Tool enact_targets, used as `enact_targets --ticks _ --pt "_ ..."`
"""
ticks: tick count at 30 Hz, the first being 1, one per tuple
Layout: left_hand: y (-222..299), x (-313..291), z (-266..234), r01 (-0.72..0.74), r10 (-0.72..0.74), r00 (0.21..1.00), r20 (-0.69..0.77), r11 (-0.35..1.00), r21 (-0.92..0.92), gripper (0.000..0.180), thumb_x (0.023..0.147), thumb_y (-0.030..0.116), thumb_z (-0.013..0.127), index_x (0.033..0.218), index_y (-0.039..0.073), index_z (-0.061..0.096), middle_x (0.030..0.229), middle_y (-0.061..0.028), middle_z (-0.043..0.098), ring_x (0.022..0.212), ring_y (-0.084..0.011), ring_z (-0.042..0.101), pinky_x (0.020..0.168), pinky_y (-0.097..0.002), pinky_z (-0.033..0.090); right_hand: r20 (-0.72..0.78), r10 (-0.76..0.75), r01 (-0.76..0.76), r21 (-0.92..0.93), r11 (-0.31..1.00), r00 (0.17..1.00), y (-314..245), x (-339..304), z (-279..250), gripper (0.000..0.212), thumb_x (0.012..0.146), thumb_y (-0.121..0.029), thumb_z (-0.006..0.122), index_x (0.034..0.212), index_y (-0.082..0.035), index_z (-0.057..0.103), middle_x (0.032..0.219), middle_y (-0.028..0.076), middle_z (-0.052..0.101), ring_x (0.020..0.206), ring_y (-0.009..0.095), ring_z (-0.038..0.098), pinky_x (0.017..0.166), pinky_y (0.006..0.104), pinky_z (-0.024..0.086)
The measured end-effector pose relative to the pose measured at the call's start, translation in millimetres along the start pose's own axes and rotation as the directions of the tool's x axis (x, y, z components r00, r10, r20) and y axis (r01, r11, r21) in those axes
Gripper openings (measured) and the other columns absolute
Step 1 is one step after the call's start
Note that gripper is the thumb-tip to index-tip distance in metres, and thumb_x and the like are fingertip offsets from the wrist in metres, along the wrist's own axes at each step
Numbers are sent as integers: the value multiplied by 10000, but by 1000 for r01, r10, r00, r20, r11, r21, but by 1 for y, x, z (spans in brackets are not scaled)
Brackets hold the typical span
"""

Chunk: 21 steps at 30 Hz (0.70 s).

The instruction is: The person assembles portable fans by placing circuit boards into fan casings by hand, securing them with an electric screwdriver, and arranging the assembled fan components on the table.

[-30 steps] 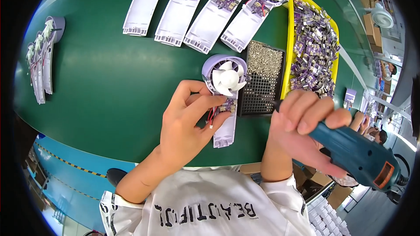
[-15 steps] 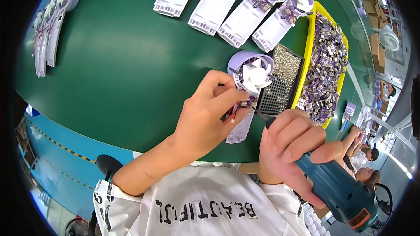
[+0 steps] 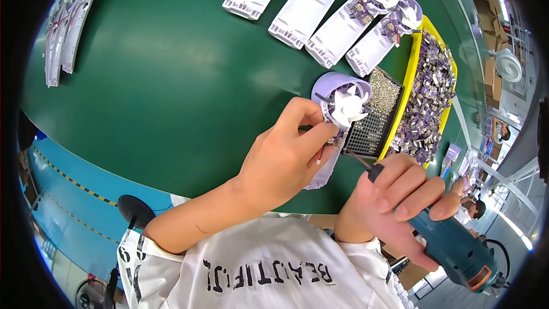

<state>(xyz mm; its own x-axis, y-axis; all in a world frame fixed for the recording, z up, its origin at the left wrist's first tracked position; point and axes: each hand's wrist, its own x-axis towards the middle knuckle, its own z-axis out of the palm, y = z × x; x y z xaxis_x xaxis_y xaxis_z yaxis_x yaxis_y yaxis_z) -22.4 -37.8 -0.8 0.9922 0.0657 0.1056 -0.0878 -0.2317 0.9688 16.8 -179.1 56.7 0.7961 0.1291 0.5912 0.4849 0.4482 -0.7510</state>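
A lilac fan housing with a white bladed fan lies on the green table in front of me. My left hand is closed on its neck, with the fingers and thumb over a small purple circuit board and thin wires. The board is mostly hidden by the fingers. Below the hand shows the housing's pale handle. My right hand grips a dark teal electric screwdriver. Its thin bit points left, with the tip close to the board; contact cannot be made out.
Right of the housing stands a black perforated tray of small screws. Beyond it is a yellow bin heaped with circuit boards. Several housings lie at the back, and more fan units at the far left. Other people sit at the right.
The tabletop things sit a little further right in the picture. The screwdriver and my right hand have shifted slightly right, while my left hand keeps its hold on the fan housing.
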Motion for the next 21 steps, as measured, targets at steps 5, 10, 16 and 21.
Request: enact_targets --ticks 5,10,16,21 --pt "9 -1 -4 -16 10 999 43 990 137 336 711 15 830 1019 33 696 1036 -88 532 827 -193 650 667 -302 567 -61 36 -33 47 998 998 -4 4 0 677 791 -709 653 1021 -91 496 695 37 508 505 165 481 476 306 353" --pt "13 2 -5 -216 230 973 -25 941 260 363 648 38 839 994 72 732 1056 -90 558 904 -256 595 702 -342 534 -87 59 -55 44 998 994 -5 4 1 676 793 -719 639 1009 -93 503 691 47 509 493 176 466 465 316 351" --pt "8 5 -2 -344 360 933 5 886 310 286 607 45 775 887 66 724 1099 -90 585 999 -306 572 767 -390 473 -132 73 -63 80 995 989 -2 1 3 712 789 -751 614 1021 -85 514 696 65 526 492 191 473 462 329 366" --pt "7 6 0 -351 366 930 6 886 304 200 626 66 723 825 48 706 1113 -81 598 1027 -293 576 763 -386 449 -137 85 -71 101 992 987 -2 1 1 756 781 -787 598 1036 -81 512 696 61 520 492 193 472 466 337 372"
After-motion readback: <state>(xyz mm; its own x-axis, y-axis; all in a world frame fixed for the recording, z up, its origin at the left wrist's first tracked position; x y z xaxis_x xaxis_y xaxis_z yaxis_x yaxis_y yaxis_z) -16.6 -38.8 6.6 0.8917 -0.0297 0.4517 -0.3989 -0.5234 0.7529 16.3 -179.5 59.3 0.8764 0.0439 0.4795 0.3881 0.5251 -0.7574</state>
